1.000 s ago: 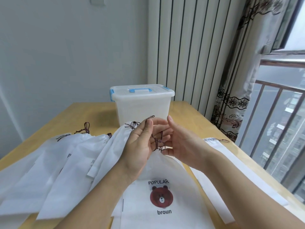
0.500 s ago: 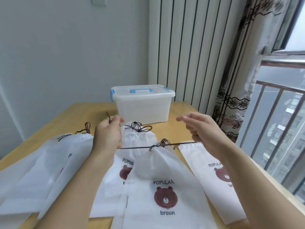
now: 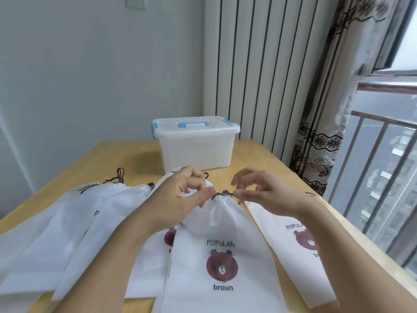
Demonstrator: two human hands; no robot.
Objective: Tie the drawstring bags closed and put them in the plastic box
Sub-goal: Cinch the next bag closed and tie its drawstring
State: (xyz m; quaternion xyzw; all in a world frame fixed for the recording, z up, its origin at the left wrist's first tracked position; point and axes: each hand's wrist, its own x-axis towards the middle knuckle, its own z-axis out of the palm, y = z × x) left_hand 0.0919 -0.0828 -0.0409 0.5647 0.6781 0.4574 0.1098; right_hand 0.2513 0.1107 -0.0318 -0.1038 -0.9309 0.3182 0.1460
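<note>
Left hand (image 3: 180, 199) and right hand (image 3: 264, 193) pinched brown drawstring (image 3: 222, 194) either side of knot at gathered bear-print bag (image 3: 223, 256) mouth, between hands.

Plastic box (image 3: 195, 145) sits on the bench (image 3: 126, 154) at frame centre, behind everything. Drawstring bags (image 3: 97, 213) fan across the lower left; one bag (image 3: 223, 263) lies bottom centre, another bag (image 3: 300, 242) lower right, both hands meeting at the centre bag's neck.

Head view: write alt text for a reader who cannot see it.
Two hands, left hand and right hand, pinch the brown cord at the gathered neck of a white bear-print bag. More bags lie around it on a wooden table, with a lidded plastic box behind.
</note>
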